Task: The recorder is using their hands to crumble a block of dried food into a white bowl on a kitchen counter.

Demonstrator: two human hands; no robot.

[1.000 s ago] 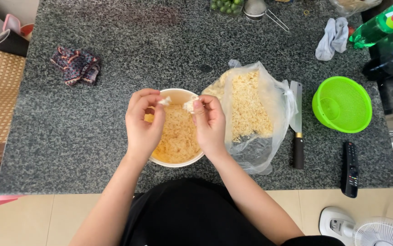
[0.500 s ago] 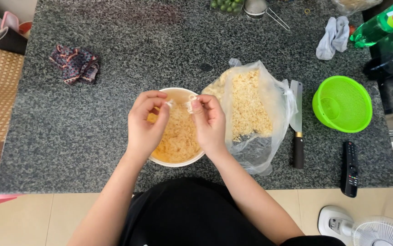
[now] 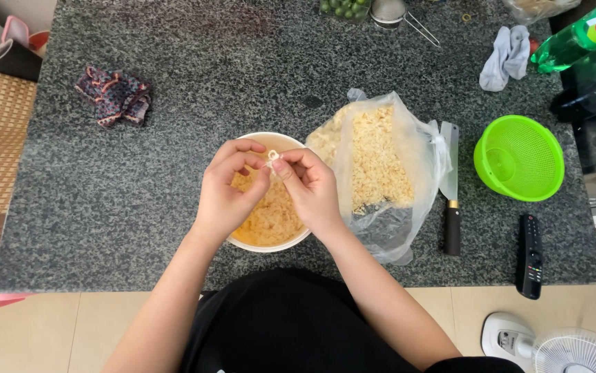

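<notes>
Bowl [image 3: 291, 243] mostly hidden under hands; bottles [image 3: 591, 31], fan [image 3: 574, 352] cut off at edge.

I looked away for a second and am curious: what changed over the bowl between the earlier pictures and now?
The left hand and right hand moved together; their fingertips now meet on one small pale piece above the white bowl. Earlier they were slightly apart. The bowl, plastic bag, knife and green colander stayed put.

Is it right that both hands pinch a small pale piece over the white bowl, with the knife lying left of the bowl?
Not quite. In the head view the knife lies right of the white bowl, beyond the clear bag. Both hands, left and right, do pinch the small pale piece.
</notes>
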